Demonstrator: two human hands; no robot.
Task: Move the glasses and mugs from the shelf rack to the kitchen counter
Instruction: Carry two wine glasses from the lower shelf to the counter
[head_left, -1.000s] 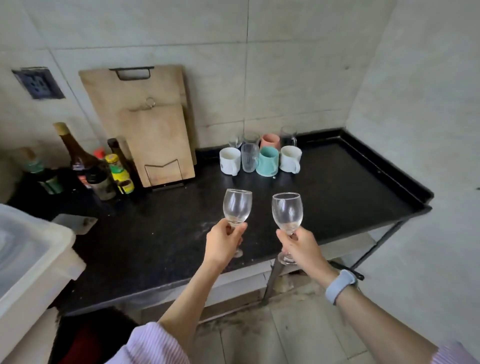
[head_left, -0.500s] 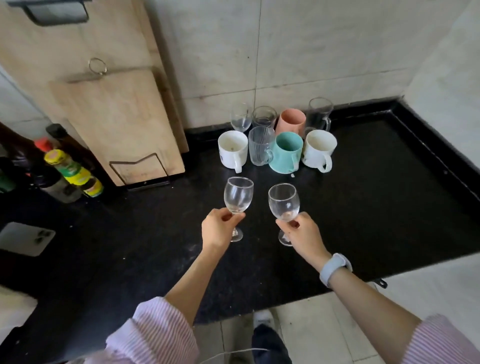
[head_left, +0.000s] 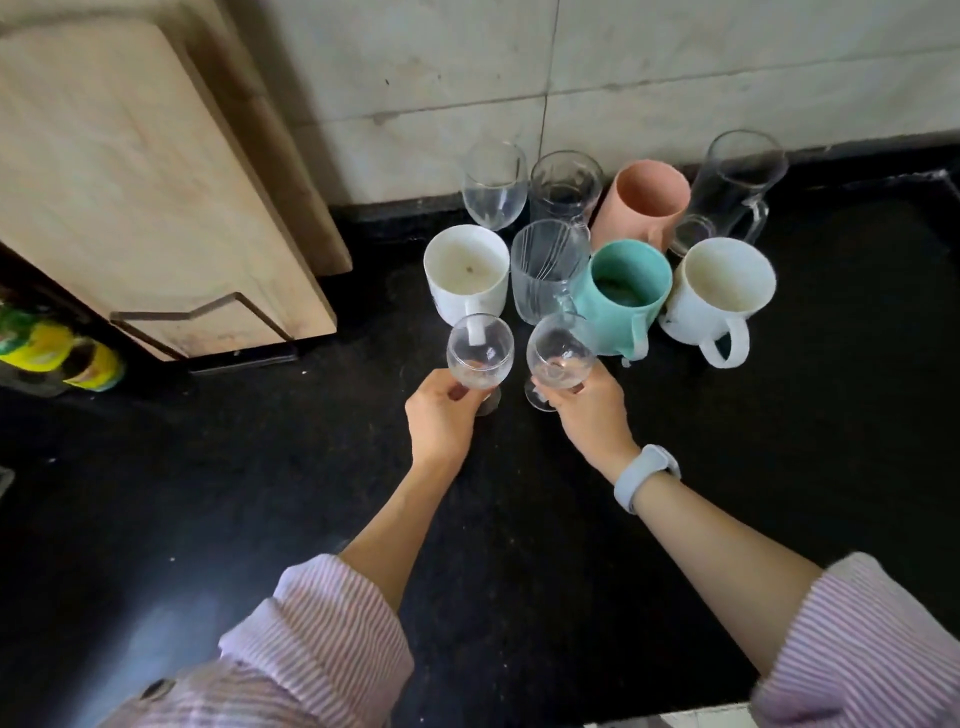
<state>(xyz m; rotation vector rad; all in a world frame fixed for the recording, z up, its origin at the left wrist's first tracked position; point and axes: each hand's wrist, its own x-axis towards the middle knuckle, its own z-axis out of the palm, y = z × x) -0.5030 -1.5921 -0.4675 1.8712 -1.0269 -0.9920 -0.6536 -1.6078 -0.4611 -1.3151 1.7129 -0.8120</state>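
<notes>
- the left hand (head_left: 441, 415) is wrapped around the stem, just under the bowl, of a small clear stemmed wine glass (head_left: 480, 353); the right hand (head_left: 589, 410) grasps a second small clear stemmed wine glass (head_left: 560, 356) the same way.
- both glasses stand upright, side by side and a little apart, low over the black stone kitchen counter (head_left: 260, 493); whether their feet touch the surface cannot be told.
- they sit just in front of the cluster along the tiled wall: a white ceramic mug with a stained inside (head_left: 466, 273), a ribbed clear glass mug (head_left: 549, 267), a teal plastic mug (head_left: 626, 296) and a white ceramic mug with its handle turned forward (head_left: 719, 296), with a pink mug (head_left: 647, 205) and more clear glassware behind.
- the step in hand appears to be setting this pair down as a new front row.
- to do it well: lower straight down, bowls level, so each foot lands flat.
- keep the gap between the two bowls, since thin glass chips easily on contact.
- the right-hand glass is very near the teal mug's handle; placing it slightly toward the person would likely avoid a knock.
- loosen the fingers only once each base feels settled, then draw the hands back low and away from the rims.
</notes>
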